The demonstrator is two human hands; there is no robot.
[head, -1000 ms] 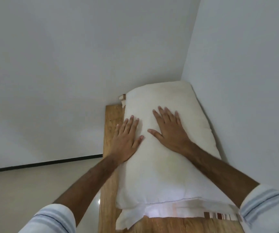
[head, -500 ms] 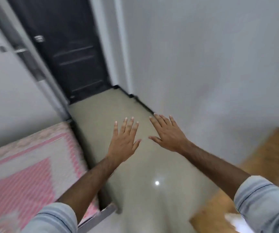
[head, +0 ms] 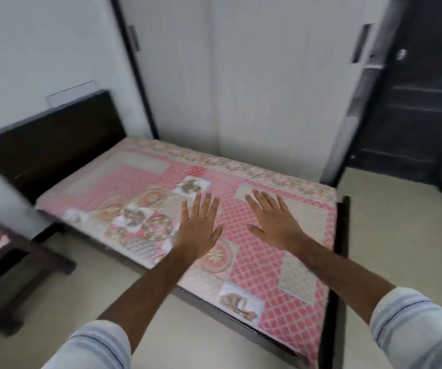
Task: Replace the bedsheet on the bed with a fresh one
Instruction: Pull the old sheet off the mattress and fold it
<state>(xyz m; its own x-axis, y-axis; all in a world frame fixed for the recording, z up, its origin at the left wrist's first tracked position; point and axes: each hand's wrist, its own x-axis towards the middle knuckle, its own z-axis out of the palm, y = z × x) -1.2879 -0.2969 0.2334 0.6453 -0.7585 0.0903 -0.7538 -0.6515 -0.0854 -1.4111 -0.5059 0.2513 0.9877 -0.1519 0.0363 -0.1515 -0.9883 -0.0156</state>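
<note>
Bedsheet (head: 254,262), pink patterned, flat on bed beneath both outstretched hands, left (head: 199,230) and right (head: 274,222), each grip wide, empty.

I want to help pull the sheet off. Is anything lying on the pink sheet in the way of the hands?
Nothing visible does. The pink bedsheet lies bare, and the left hand and right hand are open above it.
</note>
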